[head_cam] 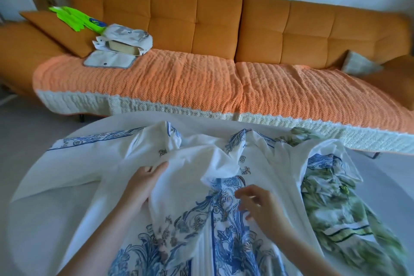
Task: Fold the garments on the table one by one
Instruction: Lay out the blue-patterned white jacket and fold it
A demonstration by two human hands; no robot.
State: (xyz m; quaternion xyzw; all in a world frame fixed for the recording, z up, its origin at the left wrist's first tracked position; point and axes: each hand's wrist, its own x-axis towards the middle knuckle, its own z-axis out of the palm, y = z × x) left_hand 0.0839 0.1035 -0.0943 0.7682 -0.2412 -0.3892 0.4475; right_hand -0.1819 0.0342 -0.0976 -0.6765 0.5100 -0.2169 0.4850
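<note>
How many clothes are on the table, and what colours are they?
blue-and-white garment: 1
green-and-white garment: 1
Total: 2

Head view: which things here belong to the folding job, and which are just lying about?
Job in hand: blue-and-white garment; green patterned garment beside it; table; left hand; right hand.

Lying about: orange sofa; knitted throw; green bag; pale cloth bag; flat white pouch; grey cushion.
</note>
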